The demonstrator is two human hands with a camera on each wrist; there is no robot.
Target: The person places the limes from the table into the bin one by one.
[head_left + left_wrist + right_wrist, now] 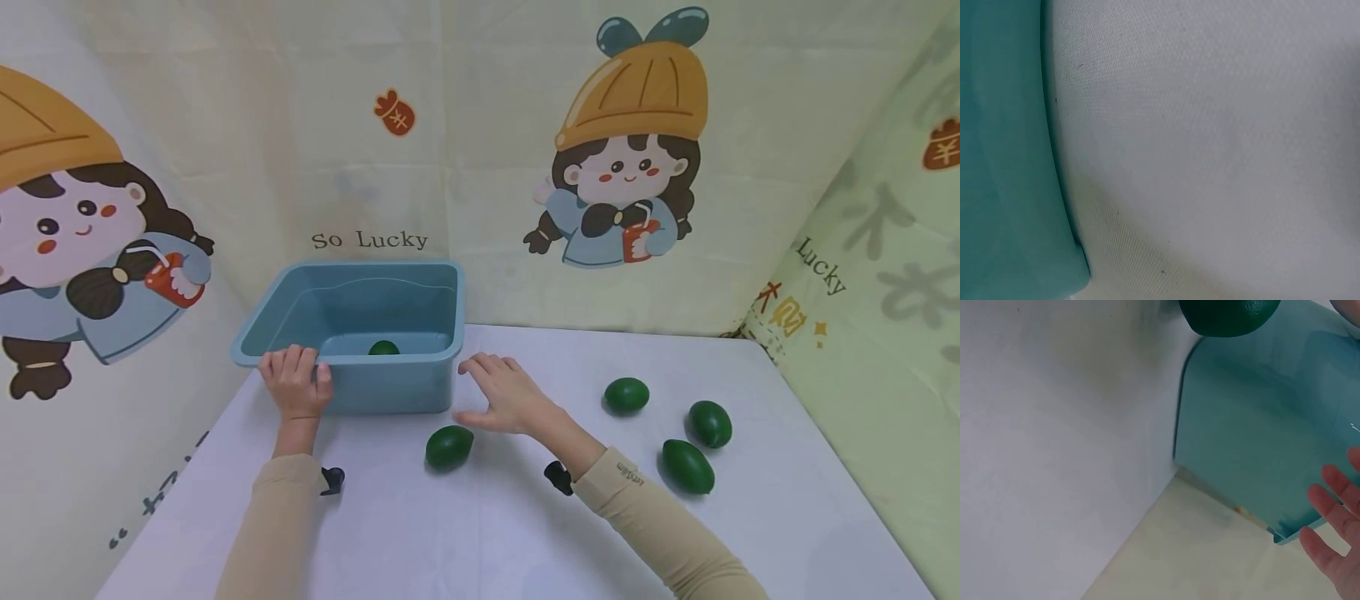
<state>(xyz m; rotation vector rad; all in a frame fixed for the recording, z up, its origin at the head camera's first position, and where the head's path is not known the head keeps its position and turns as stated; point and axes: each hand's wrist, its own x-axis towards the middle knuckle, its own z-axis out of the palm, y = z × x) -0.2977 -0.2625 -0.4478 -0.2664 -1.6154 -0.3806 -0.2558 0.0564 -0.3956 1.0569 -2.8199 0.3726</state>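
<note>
Dark green fruit (449, 448), plump and pointed at one end, lies on the white bench (480, 542) just in front of the blue bin (390, 387), near its front right corner. Right hand (504, 395) held by that same corner, fingers spread and slightly bent, thumb well apart, nothing in them; from where I stand, cannot tell whether the tips touch the bin. Left hand (294, 383) on the bin's front rim, toward its left end, fingers curled over the edge, gripping it. Inside the bin, on its floor: one more green fruit, partly hidden by the front wall. Well to the right of the bin, three loose fruits: one (627, 396) nearest it, then a pair (687, 467) close together farther out. Tan sleeves (277, 508) on both arms, in front of the bin. Behind it, a pale printed cloth (487, 167), "So Lucky" lettered just above the bin's back rim.
</note>
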